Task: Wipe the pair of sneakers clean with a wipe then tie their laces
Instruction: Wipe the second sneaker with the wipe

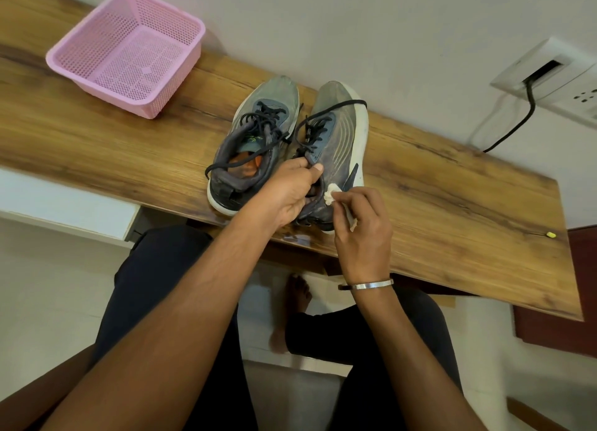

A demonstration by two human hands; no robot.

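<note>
while gripped, sneaker (339, 133) toe-away, lengthwise

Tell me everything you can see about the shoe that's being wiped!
The right sneaker is grey mesh with pale curved stripes on its side, a thick white sole and loose, untied black laces; one lace loops over the toe. It stands on the wooden table, close beside the other sneaker, toe pointing toward the wall. The left hand grips its collar, while the right hand presses a small white wipe against its side near the heel.
</note>
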